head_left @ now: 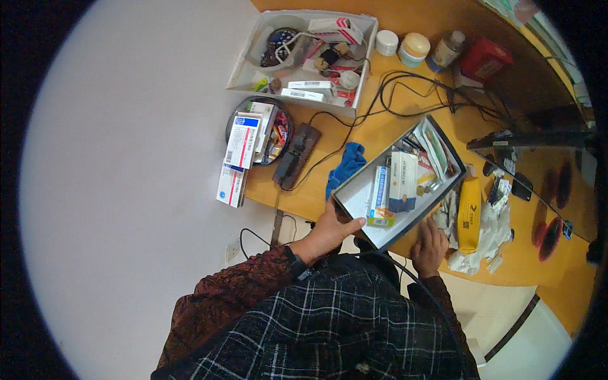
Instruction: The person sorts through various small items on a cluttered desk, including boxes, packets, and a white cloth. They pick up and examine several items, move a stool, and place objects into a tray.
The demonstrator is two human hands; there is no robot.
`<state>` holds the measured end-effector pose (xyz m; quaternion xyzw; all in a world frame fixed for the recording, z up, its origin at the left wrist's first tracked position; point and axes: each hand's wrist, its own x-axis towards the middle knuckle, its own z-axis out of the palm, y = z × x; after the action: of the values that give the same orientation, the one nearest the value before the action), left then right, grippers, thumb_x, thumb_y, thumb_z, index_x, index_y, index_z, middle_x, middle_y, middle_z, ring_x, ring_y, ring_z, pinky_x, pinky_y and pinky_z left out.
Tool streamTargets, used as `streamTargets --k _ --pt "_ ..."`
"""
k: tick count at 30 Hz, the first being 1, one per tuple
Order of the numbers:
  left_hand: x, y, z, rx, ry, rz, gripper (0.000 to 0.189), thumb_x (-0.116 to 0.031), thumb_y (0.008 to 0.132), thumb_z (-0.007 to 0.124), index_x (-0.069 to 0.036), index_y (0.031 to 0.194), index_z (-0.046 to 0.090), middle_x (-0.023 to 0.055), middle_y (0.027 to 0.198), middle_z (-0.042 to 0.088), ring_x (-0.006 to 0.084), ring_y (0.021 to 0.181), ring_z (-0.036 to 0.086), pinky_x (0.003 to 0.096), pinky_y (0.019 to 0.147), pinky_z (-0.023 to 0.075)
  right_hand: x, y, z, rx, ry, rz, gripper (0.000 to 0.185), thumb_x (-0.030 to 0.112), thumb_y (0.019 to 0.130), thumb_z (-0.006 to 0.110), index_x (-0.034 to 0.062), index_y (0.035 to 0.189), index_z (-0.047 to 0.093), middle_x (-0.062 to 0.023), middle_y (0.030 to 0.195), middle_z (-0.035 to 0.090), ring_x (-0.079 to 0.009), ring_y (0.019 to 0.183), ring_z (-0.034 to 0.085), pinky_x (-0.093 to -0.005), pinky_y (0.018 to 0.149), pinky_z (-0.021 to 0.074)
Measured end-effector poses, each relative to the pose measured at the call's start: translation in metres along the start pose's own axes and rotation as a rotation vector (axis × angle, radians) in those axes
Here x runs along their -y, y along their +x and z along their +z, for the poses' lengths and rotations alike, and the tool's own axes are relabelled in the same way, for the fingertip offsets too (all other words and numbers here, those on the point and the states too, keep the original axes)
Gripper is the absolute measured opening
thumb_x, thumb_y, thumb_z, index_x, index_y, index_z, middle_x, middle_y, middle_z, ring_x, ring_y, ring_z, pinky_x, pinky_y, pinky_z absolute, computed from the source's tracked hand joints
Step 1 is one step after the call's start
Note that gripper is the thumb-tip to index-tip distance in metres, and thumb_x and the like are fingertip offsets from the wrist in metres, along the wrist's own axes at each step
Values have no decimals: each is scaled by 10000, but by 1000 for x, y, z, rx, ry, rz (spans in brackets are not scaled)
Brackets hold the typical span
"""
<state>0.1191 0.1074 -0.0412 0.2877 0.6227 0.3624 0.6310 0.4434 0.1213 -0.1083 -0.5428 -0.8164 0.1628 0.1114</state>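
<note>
With its thumb over the rim, my left hand (329,231) grips the near left corner of an open box (351,194) with dark outer sides and a white inside. The box lies slanted at the desk's front edge. Inside it are a blue-and-white carton (379,192), a white carton with a dark blue end (403,183) and flat packets (432,147). My right hand (430,244) rests at the desk edge, by the box's right side and next to crumpled white plastic (491,237); whether it holds anything is unclear. A yellow pack (469,216) lies on the plastic.
A blue cloth (349,164) touches the box's left side. Farther left are a power strip (297,156) with cables and a round container (285,156) under medicine cartons (243,142). Behind stand a white box (365,85) of small items, jars (414,47) and a bottle (446,51). A mirror-like panel (565,175) is at right.
</note>
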Motion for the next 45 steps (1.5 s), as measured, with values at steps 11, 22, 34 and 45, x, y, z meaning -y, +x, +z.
streamTargets --k 11,22,34,45 --pt "9 -16 -56 56 98 -96 886 -52 895 737 -99 1623 233 169 1442 483 275 1277 555 395 1039 501 6 -13 4 40 -53 8 511 164 841 599 83 1345 607 -133 1479 545 -385 1252 535 -521 1067 390" --pt "0 20 -58 -139 825 375 791 49 722 728 -128 1455 490 215 1243 532 440 1182 546 475 1006 470 11 -19 13 12 -51 -5 534 304 913 533 92 1400 592 -138 1512 517 -389 1276 506 -528 1098 347" --pt "4 22 -88 -88 1063 695 409 -27 785 668 -173 1166 631 126 1083 564 383 1003 568 471 831 497 8 -26 23 -56 -66 -53 473 283 925 534 57 1337 590 -146 1470 544 -405 1270 507 -563 1070 357" --pt "6 32 -98 -122 1129 790 177 -165 855 603 -195 1015 674 94 1098 580 333 1072 564 439 894 476 14 -27 23 -32 -86 -31 474 343 977 493 67 1350 588 -158 1449 556 -403 1274 511 -542 1070 362"
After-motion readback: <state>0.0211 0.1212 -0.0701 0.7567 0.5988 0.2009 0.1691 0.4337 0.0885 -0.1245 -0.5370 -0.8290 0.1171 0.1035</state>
